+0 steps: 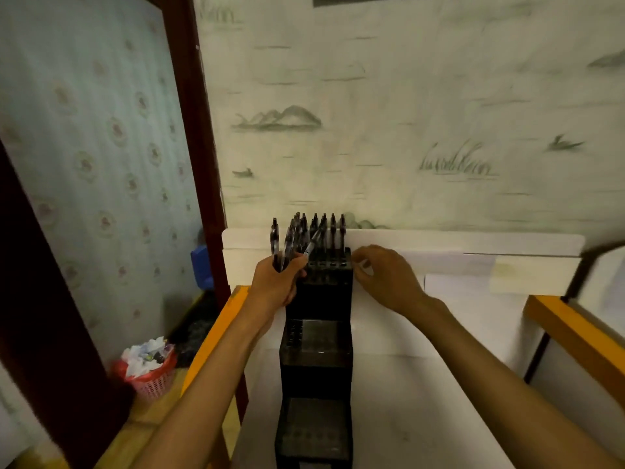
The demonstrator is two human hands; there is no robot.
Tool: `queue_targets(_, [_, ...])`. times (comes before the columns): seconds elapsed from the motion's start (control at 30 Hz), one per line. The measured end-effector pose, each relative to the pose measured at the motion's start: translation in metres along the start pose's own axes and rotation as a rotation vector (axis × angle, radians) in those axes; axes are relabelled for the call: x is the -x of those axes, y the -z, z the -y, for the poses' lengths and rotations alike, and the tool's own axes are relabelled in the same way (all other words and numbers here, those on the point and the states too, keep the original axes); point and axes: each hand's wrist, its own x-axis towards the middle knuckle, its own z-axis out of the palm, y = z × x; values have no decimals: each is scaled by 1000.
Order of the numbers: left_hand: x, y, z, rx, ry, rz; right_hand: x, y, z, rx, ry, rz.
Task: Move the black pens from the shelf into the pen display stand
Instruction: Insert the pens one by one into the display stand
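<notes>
A black stepped pen display stand [316, 360] stands on the white table, running from the near edge toward the wall. Several black pens [333, 233] stand upright in the holes of its top tier. My left hand [275, 287] grips a bunch of black pens [287, 243] at the stand's upper left corner, their tips fanned upward. My right hand [385, 277] is at the top tier's right side with its fingers curled toward the stand; whether it pinches anything is hidden. The lower tiers look empty.
A white table [422, 384] with an orange edge [216, 328] carries the stand against a papered wall. A second orange-edged surface [575, 336] lies to the right. A red waste basket [150, 370] full of paper sits on the floor at left, by a dark wooden frame [199, 130].
</notes>
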Motion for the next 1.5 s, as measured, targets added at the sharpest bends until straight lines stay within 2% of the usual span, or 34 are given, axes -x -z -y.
queue_targets(0.07, [-9,1,0,-21,17,48,-4,-1,9,5,-37,2])
queue_targets(0.13, [-17,2,1,-20,-6,95,-10,0,20,-95,-114,-31])
queue_targets(0.23, [-25,3,5,4,-51,160,-20,2,38,-514,-314,-48])
queue_targets(0.33, [-32,1,9,31,-79,217,-26,3,51,-825,-378,-9])
queue_targets(0.53, [-37,-4,10,29,-97,308,-38,1,58,-926,-413,-11])
queue_targets(0.67, [-43,0,9,-40,-116,239,-49,3,54,-984,-432,-111])
queue_targets(0.77, [-51,11,12,-72,-137,122,-58,10,42,-896,-427,-260])
queue_targets(0.93, [-61,30,19,-4,-156,83,-69,13,29,-462,-275,-348])
queue_targets(1.17, [-63,45,26,90,-198,100,-76,-3,28,-250,-188,-274])
queue_targets(1.5, [-59,48,24,221,-247,85,-72,-19,28,22,-185,-139])
